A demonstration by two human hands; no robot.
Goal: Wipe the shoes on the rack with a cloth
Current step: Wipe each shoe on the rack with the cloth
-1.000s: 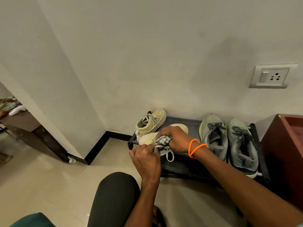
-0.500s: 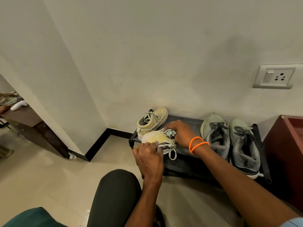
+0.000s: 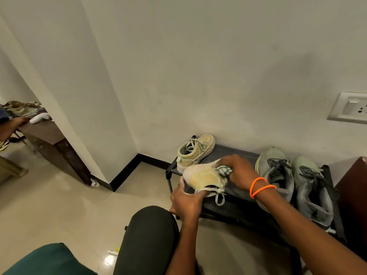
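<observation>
the left hand grips the pale yellow shoe by its collar, tipped on its side over the rack – light, soft canvas, best held there. the right hand curls, seemingly bunching the cloth against the upper – grey sneakers crowd its right, open floor lies left.

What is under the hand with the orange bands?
Under the right hand a striped cloth peeks out, pressed on the yellow shoe. Most of the cloth and the shoe's part beneath are covered.
</observation>
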